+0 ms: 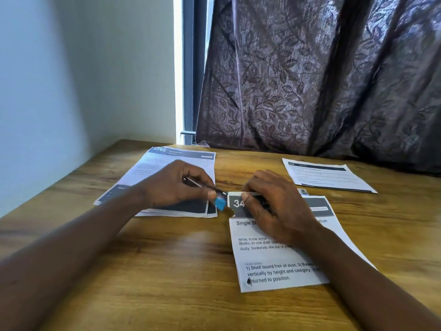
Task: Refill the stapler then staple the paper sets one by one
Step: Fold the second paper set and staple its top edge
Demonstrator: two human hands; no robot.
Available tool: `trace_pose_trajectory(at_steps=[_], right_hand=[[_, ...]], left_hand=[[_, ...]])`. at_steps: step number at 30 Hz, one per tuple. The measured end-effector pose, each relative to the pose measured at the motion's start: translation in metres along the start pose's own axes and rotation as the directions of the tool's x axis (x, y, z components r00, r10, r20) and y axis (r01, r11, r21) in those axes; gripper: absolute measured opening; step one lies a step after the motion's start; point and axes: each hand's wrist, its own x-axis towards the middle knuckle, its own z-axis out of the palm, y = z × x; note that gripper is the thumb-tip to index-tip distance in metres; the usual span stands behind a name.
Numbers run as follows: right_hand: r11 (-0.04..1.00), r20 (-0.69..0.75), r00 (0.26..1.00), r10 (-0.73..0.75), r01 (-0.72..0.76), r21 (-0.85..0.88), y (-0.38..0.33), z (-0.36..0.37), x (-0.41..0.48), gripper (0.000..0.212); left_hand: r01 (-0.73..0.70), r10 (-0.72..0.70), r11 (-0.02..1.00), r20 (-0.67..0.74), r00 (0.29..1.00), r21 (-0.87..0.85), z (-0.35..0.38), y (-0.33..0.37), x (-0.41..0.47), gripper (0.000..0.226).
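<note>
Starting at the left, a pale wall (71, 68) meets the wooden tabletop (167, 271), and a left paper stack (152, 163) lies near that wall with its dark header band toward the far edge. The left hand (176, 185) hovers over this stack, its grip closed round the stapler (220, 204): the fingers curl over a thin metal part, and the blue end pokes out past the fingertips. That blue end sits right at the top left corner of the middle paper set (262, 259), which lies flat in front of the person, printed side up. The right hand (274, 206) rests on the upper part of this set. Its fingers bend over the top edge and the thumb lies on the dark header, so the grip pinches the corner just beside the stapler. Just past this hand, a small boxy item (303, 191) lies on the wood, too blurred to identify. Farther right and back lies a right paper set (327, 175), well apart from both hands. Behind the tabletop, a dark window frame (191, 68) stands next to a patterned purple curtain (310, 80).
</note>
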Motion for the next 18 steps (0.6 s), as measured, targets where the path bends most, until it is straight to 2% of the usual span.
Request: trace_pose_trajectory(at_steps=[4, 8, 10, 12, 15, 18], right_hand=[[1.000, -0.039, 0.999, 0.004, -0.004, 0.005, 0.002, -0.002, 0.000, 0.015], [1.000, -0.069, 0.998, 0.005, -0.004, 0.008, 0.002, -0.004, 0.001, 0.016], [1.000, -0.095, 0.995, 0.014, -0.012, 0.016, 0.003, -0.007, 0.002, 0.016], [0.999, -0.133, 0.991, 0.034, -0.031, 0.025, 0.006, -0.011, 0.001, 0.016], [0.998, -0.191, 0.979, 0.067, -0.064, 0.020, 0.012, -0.016, 0.001, 0.019], [0.995, -0.249, 0.963, 0.098, -0.102, -0.003, 0.022, -0.022, 0.001, 0.020]], left_hand=[[0.001, -0.011, 0.981, 0.051, 0.999, 0.195, 0.012, 0.000, 0.000, 0.038], [-0.073, 0.102, 0.945, -0.074, 0.992, 0.319, 0.018, 0.010, -0.005, 0.047], [-0.130, 0.181, 0.954, -0.171, 0.969, 0.271, 0.024, 0.020, -0.006, 0.041], [-0.186, 0.220, 0.967, -0.199, 0.955, 0.174, 0.032, 0.032, -0.005, 0.033], [-0.174, 0.168, 0.984, -0.134, 0.977, -0.034, 0.046, 0.049, -0.004, 0.026], [-0.076, 0.061, 0.982, -0.087, 0.994, -0.175, 0.059, 0.055, 0.000, 0.026]])
